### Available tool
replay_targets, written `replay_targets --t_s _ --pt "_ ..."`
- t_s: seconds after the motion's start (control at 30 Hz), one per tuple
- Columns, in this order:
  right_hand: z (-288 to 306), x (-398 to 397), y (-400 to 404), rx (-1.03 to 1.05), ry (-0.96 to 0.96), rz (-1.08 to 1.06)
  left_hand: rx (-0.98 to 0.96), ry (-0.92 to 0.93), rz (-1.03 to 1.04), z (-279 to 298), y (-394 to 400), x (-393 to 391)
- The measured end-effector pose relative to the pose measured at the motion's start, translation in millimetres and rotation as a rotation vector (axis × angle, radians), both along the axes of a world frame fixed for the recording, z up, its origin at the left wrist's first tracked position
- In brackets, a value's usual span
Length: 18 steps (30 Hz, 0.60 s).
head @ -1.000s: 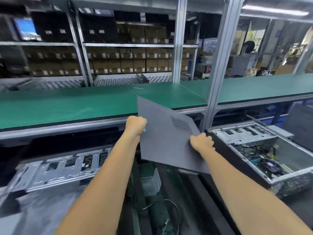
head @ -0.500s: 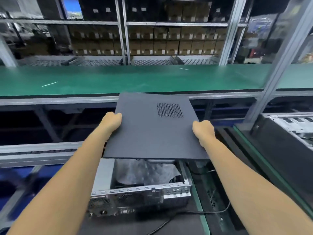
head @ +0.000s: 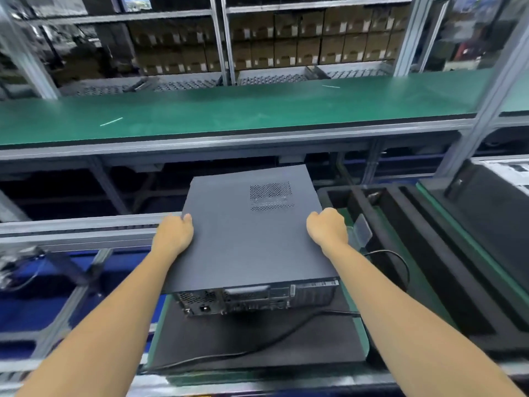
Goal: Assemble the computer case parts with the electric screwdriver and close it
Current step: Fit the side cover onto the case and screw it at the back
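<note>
On the black rubber mat (head: 257, 345) sits the dark grey metal computer case (head: 257, 296), flat grey side panel (head: 246, 242) on top. Left hand (head: 173, 236) and right hand (head: 327, 227) grip its side edges, probably seating it square before screwing.

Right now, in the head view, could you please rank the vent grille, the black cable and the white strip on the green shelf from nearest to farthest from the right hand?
From the right hand:
1. Vent grille, on the panel just up-left of the hand.
2. Black cable, looping to the hand's lower right.
3. White strip, far left on the green shelf.
</note>
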State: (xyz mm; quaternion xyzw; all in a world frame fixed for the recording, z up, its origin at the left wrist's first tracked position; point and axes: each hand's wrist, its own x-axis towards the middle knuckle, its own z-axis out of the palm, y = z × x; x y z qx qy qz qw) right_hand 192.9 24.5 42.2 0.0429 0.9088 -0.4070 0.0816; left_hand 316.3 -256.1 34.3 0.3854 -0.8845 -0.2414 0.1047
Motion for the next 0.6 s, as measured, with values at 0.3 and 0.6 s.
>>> replay_targets --t_s 0.3,0.6 --pt "-2.7 17.0 10.2 0.132 0.021 -0.080 -0.146 -0.006 0.021 -10.2 18.4 -3.9" --pt "-10.0 19.8 -9.4 0.371 0.313 0.000 -0.278 0.087 0.087 -12.0 7.1 2.2"
